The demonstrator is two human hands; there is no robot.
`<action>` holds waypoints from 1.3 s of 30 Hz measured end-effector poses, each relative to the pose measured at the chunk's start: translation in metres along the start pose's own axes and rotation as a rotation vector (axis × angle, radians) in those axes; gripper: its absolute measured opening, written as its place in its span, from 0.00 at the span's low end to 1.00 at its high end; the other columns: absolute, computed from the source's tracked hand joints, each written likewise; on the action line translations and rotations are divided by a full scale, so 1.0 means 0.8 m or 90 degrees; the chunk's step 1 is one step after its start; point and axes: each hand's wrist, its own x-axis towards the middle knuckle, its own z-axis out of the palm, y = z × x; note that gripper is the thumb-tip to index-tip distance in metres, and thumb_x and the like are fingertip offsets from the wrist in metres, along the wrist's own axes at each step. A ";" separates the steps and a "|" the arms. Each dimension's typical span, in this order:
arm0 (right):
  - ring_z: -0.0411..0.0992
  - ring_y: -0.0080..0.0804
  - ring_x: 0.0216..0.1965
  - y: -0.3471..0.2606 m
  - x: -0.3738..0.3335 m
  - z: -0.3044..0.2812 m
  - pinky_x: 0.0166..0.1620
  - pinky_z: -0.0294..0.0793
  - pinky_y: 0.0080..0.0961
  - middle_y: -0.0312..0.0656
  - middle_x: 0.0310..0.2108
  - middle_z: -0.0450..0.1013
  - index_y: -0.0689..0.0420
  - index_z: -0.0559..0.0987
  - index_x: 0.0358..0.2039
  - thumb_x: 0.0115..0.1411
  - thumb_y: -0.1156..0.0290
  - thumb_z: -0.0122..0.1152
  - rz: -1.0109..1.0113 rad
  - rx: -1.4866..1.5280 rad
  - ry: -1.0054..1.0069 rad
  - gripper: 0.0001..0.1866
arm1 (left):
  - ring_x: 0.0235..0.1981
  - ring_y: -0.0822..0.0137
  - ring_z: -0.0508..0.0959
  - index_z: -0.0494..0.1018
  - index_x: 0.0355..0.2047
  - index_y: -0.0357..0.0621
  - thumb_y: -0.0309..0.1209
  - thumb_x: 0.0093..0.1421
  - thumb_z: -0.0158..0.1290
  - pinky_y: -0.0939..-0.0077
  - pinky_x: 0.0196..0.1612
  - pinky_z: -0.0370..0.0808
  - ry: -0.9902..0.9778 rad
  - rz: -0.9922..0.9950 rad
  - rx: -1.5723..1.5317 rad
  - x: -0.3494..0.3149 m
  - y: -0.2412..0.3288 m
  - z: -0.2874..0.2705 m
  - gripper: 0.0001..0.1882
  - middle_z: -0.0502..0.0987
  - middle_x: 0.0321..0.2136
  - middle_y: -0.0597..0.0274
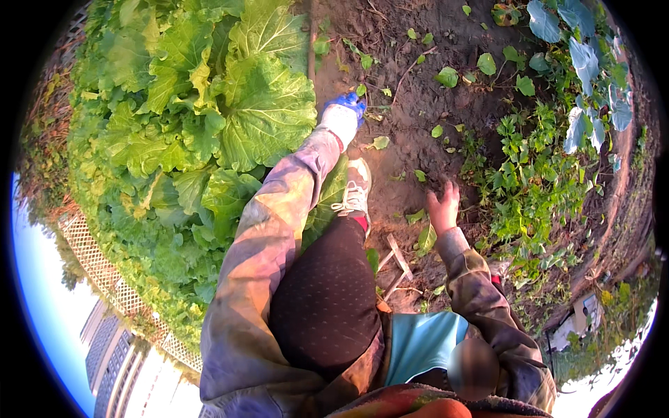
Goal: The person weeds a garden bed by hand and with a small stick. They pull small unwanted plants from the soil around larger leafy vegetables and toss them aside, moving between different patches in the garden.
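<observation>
Standing just behind the gloved left hand (343, 115) is a pale laced shoe (356, 187); a broad green leaf (268, 110) spreads on that hand's left. The bare right hand (445, 207) is well apart, over soil (408, 150) beside low leafy plants (523, 171), wooden pieces (401, 258) behind it. I can't tell whether either grips anything.
</observation>
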 end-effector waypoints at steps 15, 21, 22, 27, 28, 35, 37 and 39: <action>0.68 0.29 0.47 0.003 -0.173 -0.126 0.52 0.68 0.27 0.40 0.48 0.69 0.62 0.64 0.57 0.60 0.80 0.49 0.285 0.592 -0.291 0.23 | 0.35 0.67 0.77 0.70 0.47 0.38 0.30 0.60 0.52 0.72 0.40 0.73 0.198 -0.170 -0.698 0.018 -0.042 0.166 0.15 0.79 0.37 0.55; 0.70 0.26 0.43 -0.015 -0.139 -0.119 0.46 0.70 0.23 0.38 0.45 0.69 0.60 0.62 0.57 0.61 0.75 0.51 0.260 0.666 -0.222 0.23 | 0.26 0.75 0.65 0.68 0.33 0.45 0.26 0.59 0.52 0.77 0.31 0.69 0.291 -0.131 -0.692 0.003 -0.065 0.144 0.04 0.70 0.23 0.68; 0.70 0.26 0.42 -0.011 -0.136 -0.120 0.46 0.70 0.22 0.38 0.44 0.69 0.60 0.62 0.57 0.61 0.75 0.51 0.254 0.659 -0.216 0.23 | 0.25 0.74 0.65 0.69 0.32 0.46 0.26 0.59 0.52 0.77 0.31 0.69 0.317 -0.119 -0.719 -0.004 -0.060 0.135 0.03 0.70 0.22 0.69; 0.70 0.24 0.40 0.014 -0.136 -0.125 0.45 0.70 0.20 0.38 0.44 0.69 0.60 0.64 0.57 0.61 0.76 0.51 0.284 0.676 -0.169 0.23 | 0.23 0.77 0.69 0.69 0.30 0.50 0.30 0.58 0.55 0.80 0.19 0.70 0.020 -0.197 -1.134 -0.075 -0.036 0.009 0.05 0.70 0.22 0.71; 0.70 0.24 0.40 0.013 -0.134 -0.126 0.45 0.70 0.20 0.38 0.44 0.69 0.60 0.64 0.57 0.61 0.76 0.51 0.289 0.682 -0.168 0.22 | 0.23 0.77 0.70 0.69 0.30 0.49 0.30 0.58 0.55 0.79 0.18 0.70 0.012 -0.158 -1.212 -0.088 -0.036 -0.010 0.05 0.71 0.22 0.71; 0.69 0.25 0.44 0.013 -0.138 -0.123 0.49 0.68 0.21 0.40 0.44 0.71 0.64 0.68 0.52 0.60 0.81 0.49 0.251 0.618 -0.198 0.19 | 0.39 0.65 0.75 0.71 0.37 0.38 0.29 0.58 0.52 0.78 0.41 0.74 0.215 -0.351 -0.507 -0.047 -0.081 -0.007 0.08 0.75 0.34 0.60; 0.69 0.26 0.45 0.003 -0.137 -0.126 0.49 0.68 0.22 0.40 0.44 0.71 0.64 0.68 0.52 0.59 0.81 0.49 0.273 0.645 -0.203 0.19 | 0.38 0.65 0.76 0.71 0.38 0.39 0.29 0.58 0.53 0.76 0.40 0.74 0.191 -0.353 -0.388 -0.044 -0.099 -0.001 0.09 0.76 0.33 0.60; 0.70 0.25 0.43 0.004 -0.140 -0.123 0.47 0.68 0.21 0.40 0.44 0.71 0.63 0.68 0.52 0.60 0.79 0.49 0.264 0.638 -0.199 0.18 | 0.37 0.64 0.76 0.71 0.39 0.39 0.29 0.58 0.53 0.75 0.40 0.75 0.166 -0.336 -0.333 -0.039 -0.104 0.014 0.10 0.76 0.33 0.60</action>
